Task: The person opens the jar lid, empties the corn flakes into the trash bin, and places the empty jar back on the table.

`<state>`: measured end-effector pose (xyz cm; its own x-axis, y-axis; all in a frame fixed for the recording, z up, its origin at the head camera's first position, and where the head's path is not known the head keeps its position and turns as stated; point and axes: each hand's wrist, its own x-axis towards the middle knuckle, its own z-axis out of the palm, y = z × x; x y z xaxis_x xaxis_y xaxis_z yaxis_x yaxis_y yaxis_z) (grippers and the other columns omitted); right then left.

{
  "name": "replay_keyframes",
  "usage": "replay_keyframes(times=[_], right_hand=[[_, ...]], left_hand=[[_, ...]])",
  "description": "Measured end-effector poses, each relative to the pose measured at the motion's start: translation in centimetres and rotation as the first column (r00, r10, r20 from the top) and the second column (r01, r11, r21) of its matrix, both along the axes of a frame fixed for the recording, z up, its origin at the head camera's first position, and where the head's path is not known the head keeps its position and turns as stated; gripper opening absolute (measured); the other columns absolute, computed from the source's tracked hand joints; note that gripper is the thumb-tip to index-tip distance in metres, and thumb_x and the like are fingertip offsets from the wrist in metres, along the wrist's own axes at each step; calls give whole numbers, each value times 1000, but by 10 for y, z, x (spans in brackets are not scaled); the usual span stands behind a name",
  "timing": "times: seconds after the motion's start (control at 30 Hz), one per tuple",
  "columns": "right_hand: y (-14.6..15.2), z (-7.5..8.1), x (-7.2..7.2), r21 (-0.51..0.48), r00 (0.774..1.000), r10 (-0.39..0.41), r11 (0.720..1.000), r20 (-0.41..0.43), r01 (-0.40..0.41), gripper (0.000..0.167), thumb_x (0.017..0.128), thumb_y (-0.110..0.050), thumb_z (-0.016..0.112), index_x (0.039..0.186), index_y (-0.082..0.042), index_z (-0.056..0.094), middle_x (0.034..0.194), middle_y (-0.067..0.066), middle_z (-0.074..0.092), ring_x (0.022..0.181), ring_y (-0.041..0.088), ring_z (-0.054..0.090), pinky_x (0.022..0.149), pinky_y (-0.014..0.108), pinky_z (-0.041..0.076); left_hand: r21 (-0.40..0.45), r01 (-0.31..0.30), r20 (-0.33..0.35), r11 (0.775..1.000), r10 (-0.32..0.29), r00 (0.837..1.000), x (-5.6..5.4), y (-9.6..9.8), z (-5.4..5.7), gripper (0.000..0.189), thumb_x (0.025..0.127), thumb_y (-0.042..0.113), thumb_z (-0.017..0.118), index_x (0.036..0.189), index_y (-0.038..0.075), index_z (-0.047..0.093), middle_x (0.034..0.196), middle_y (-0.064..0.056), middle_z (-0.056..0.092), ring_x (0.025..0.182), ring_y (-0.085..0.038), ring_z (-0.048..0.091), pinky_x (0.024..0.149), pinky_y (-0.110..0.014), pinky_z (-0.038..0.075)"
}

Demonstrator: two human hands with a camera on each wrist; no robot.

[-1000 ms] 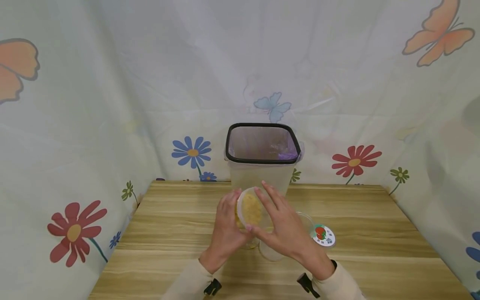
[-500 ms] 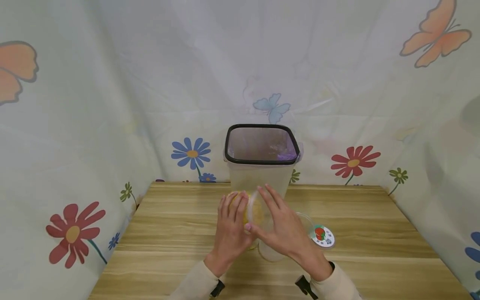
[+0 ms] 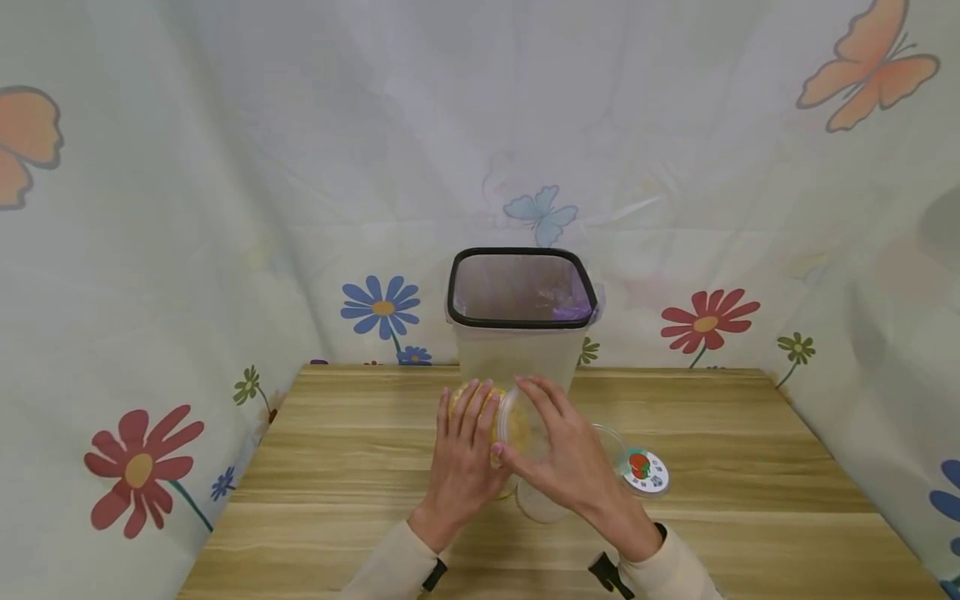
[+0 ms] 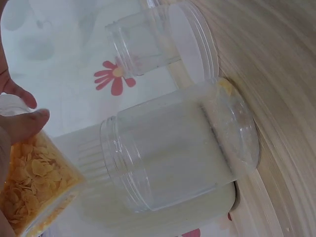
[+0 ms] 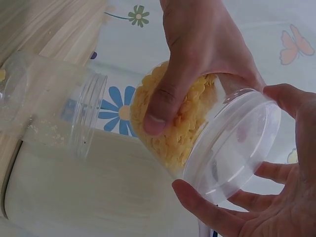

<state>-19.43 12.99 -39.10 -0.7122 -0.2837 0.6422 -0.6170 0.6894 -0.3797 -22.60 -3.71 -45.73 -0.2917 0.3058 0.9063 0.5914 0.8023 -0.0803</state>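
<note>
A clear jar of yellow flakes [image 5: 170, 118] is tilted on its side above the table, its lid end pointing right. My left hand [image 3: 465, 462] grips the jar's body, the thumb lying across it in the right wrist view. Fingers and thumb of my right hand [image 3: 573, 462] are spread round the rim of the clear lid [image 5: 237, 143] on the jar's mouth. Below the hands stands an open clear jar [image 4: 173, 153] with a few crumbs inside. Its lower part shows between my wrists in the head view.
A bin [image 3: 517, 354] with a black rim and purple liner stands behind the hands. To the right on the wooden table [image 3: 750, 467] are a clear round container [image 3: 611, 437] and a disc with a tomato picture [image 3: 647, 472]. Patterned curtains enclose the table.
The jar has turned so its lid, earlier facing the camera more, now points right. My left fingers have moved over the jar's upper side; the right hand has stayed at the lid.
</note>
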Motion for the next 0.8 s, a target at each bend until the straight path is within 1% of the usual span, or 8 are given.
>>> replay_keyframes(times=[0.1, 0.3, 0.63, 0.8], right_hand=[[0, 0, 0, -5, 1000, 8, 1000, -11, -8, 78, 76, -43, 78, 142, -14, 48, 140, 11, 52, 118, 33, 61, 86, 49, 56], [3, -3, -2, 3, 999, 44, 999, -31, -44, 80, 75, -42, 80, 143, -15, 47, 141, 13, 51, 120, 35, 60, 89, 51, 55], [10, -3, -3, 45, 992, 102, 994, -68, -99, 80, 78, -45, 79, 144, -15, 45, 142, 16, 50, 121, 35, 59, 87, 50, 56], [14, -3, -3, 59, 989, 128, 991, -81, -123, 81, 76, -45, 80, 142, -12, 48, 142, 14, 50, 121, 33, 59, 88, 48, 56]], left_hand=[[-4, 3, -20, 1000, -3, 1000, -1, 0, 0, 83, 71, 32, 81, 139, 0, 45, 145, -17, 50, 132, -35, 49, 109, -60, 36], [4, 18, -69, 1000, -18, 997, -2, -1, 2, 82, 67, 31, 84, 135, 0, 49, 138, -16, 54, 127, -35, 52, 106, -57, 40], [3, 12, -83, 1000, -12, 996, -3, 0, 2, 87, 60, 33, 87, 132, 1, 50, 135, -16, 57, 123, -34, 54, 105, -54, 42], [15, 34, -93, 999, -33, 995, -3, 1, 4, 89, 58, 34, 88, 132, 0, 51, 134, -16, 57, 121, -34, 54, 104, -53, 43]])
